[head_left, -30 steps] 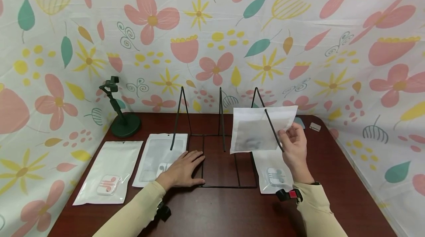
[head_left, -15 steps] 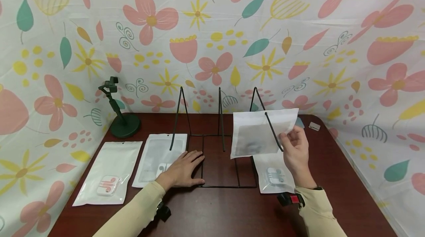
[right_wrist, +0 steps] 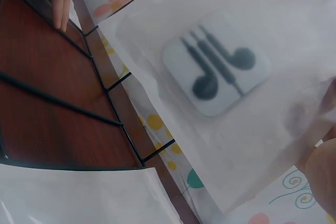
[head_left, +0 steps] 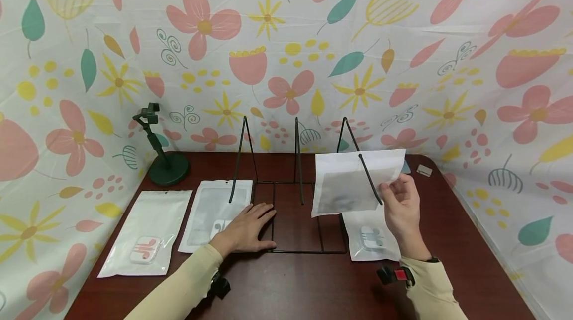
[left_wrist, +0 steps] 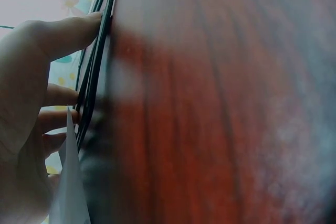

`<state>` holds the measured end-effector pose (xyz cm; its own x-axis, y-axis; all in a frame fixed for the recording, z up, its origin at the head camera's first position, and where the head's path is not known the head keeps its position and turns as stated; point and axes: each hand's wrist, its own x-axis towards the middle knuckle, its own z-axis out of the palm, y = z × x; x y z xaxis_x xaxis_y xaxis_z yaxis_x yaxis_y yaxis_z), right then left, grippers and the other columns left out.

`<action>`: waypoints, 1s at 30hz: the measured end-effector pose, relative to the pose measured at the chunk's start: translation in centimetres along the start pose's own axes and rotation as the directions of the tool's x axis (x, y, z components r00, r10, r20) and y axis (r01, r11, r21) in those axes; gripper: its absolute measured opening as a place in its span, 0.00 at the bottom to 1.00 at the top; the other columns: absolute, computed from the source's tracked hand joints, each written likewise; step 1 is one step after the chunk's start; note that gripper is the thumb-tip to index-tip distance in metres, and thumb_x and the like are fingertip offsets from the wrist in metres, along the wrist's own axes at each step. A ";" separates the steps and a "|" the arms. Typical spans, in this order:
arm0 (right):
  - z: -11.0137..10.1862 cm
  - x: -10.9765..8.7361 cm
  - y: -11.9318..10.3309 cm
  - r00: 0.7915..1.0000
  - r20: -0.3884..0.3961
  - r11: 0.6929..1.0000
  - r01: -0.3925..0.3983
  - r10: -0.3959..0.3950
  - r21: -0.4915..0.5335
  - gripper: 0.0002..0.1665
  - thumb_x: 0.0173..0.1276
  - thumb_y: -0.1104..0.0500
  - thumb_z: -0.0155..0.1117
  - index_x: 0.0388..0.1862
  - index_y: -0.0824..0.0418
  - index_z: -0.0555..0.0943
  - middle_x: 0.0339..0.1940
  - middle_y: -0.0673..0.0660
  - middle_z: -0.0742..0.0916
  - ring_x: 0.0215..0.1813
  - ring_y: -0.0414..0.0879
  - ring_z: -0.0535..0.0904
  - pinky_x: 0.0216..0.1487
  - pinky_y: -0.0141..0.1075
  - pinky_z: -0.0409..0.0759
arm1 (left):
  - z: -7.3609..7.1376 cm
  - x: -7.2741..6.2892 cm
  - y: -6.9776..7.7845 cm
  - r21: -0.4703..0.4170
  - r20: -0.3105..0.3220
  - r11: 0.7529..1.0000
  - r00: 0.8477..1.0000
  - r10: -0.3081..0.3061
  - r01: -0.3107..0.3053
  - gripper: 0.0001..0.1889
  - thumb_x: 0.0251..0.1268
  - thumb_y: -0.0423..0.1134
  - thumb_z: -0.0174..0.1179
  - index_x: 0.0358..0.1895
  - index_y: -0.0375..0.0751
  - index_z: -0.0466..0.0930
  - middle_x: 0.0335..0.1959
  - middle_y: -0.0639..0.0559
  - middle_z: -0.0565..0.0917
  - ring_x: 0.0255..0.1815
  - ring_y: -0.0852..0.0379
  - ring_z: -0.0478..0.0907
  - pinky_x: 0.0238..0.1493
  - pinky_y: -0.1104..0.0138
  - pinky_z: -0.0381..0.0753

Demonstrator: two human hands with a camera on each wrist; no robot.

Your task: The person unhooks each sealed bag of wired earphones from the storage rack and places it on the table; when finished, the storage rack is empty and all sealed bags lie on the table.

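Note:
My right hand (head_left: 403,205) pinches the right edge of a white zip pouch (head_left: 344,175). A flat earphone case (right_wrist: 215,66) with dark earphones shows through the pouch in the right wrist view. The right prong (head_left: 372,182) of a black wire display rack (head_left: 309,252) passes through the pouch near its top edge, and the prong's tip shows in front. My left hand (head_left: 246,228) lies with fingers spread on the left side of the rack's base. In the left wrist view its thumb (left_wrist: 79,32) touches the base wire.
Left of the rack lie a pouch (head_left: 224,193) partly under my left hand and a pouch (head_left: 167,215) with pink earphones. Another pouch (head_left: 367,223) with pale blue earphones lies at the rack's right. A green stand (head_left: 170,168) and small white tag (head_left: 424,170) sit further back.
My right hand and its pouch have moved slightly down and right, the pouch sliding a little along the prong towards its tip. My left hand has stayed on the rack.

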<state>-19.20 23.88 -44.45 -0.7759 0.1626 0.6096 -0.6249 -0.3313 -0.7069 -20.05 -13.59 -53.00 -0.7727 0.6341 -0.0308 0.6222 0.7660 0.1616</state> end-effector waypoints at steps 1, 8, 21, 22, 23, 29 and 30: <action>0.0 -0.1 -0.1 1.000 -0.007 1.000 -0.004 0.004 -0.003 0.19 0.66 0.82 0.48 0.51 0.69 0.73 0.47 0.58 0.83 0.45 0.44 0.80 0.44 0.31 0.79 | 0.0 0.0 0.0 0.000 0.000 1.000 1.000 0.000 0.000 0.47 0.60 0.73 0.52 0.76 0.47 0.58 0.77 0.49 0.58 0.78 0.48 0.53 0.76 0.49 0.53; -0.2 -0.4 -0.4 1.000 0.001 1.000 0.001 -0.001 0.008 0.19 0.67 0.83 0.47 0.51 0.70 0.73 0.47 0.58 0.83 0.44 0.44 0.80 0.43 0.31 0.80 | 0.0 0.1 0.1 -0.005 -0.004 1.000 1.000 0.005 -0.005 0.47 0.60 0.72 0.52 0.76 0.46 0.59 0.77 0.49 0.58 0.78 0.47 0.53 0.76 0.49 0.53; -0.1 -0.8 -1.2 0.999 0.036 0.998 0.012 -0.014 0.057 0.19 0.66 0.84 0.45 0.52 0.72 0.71 0.46 0.59 0.83 0.42 0.45 0.80 0.43 0.32 0.80 | -0.3 -0.1 0.1 -0.009 -0.015 1.000 1.000 0.016 -0.016 0.46 0.60 0.71 0.54 0.75 0.45 0.60 0.76 0.47 0.60 0.77 0.45 0.55 0.74 0.47 0.55; -0.1 -0.9 -1.3 0.999 0.032 0.999 0.008 -0.010 0.046 0.19 0.66 0.84 0.45 0.51 0.71 0.72 0.46 0.58 0.83 0.42 0.45 0.80 0.43 0.32 0.80 | -0.3 -0.1 0.1 -0.008 -0.019 1.000 1.000 0.019 -0.019 0.46 0.60 0.71 0.54 0.75 0.44 0.60 0.76 0.47 0.60 0.77 0.45 0.55 0.74 0.47 0.55; -0.1 -1.0 -1.4 0.999 0.032 0.999 0.008 -0.009 0.042 0.19 0.66 0.84 0.46 0.51 0.70 0.72 0.46 0.58 0.83 0.42 0.44 0.80 0.43 0.32 0.80 | -0.3 -0.1 0.1 -0.010 -0.020 1.000 1.000 0.020 -0.020 0.46 0.60 0.71 0.54 0.75 0.44 0.60 0.76 0.46 0.60 0.77 0.45 0.55 0.74 0.47 0.55; -0.3 -1.5 -1.7 0.998 0.064 0.997 0.024 -0.029 0.077 0.19 0.66 0.85 0.44 0.51 0.73 0.70 0.46 0.59 0.83 0.44 0.45 0.80 0.44 0.32 0.80 | -0.3 -0.1 0.2 -0.009 -0.019 1.000 1.000 0.022 -0.022 0.46 0.60 0.71 0.55 0.75 0.44 0.60 0.76 0.46 0.60 0.77 0.45 0.55 0.74 0.47 0.55; -0.3 -1.6 -1.7 0.997 0.071 0.996 0.025 -0.031 0.085 0.19 0.66 0.85 0.43 0.52 0.74 0.70 0.46 0.60 0.83 0.44 0.46 0.80 0.44 0.33 0.80 | -0.2 -0.1 0.2 -0.008 -0.019 1.000 1.000 0.022 -0.022 0.46 0.60 0.70 0.55 0.75 0.44 0.60 0.76 0.46 0.60 0.77 0.45 0.55 0.74 0.47 0.55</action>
<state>-16.93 24.49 -44.32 -0.7481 0.1065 0.6550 -0.6342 -0.4052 -0.6585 -19.88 -13.52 -52.73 -0.7612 0.6485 -0.0089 0.6379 0.7511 0.1701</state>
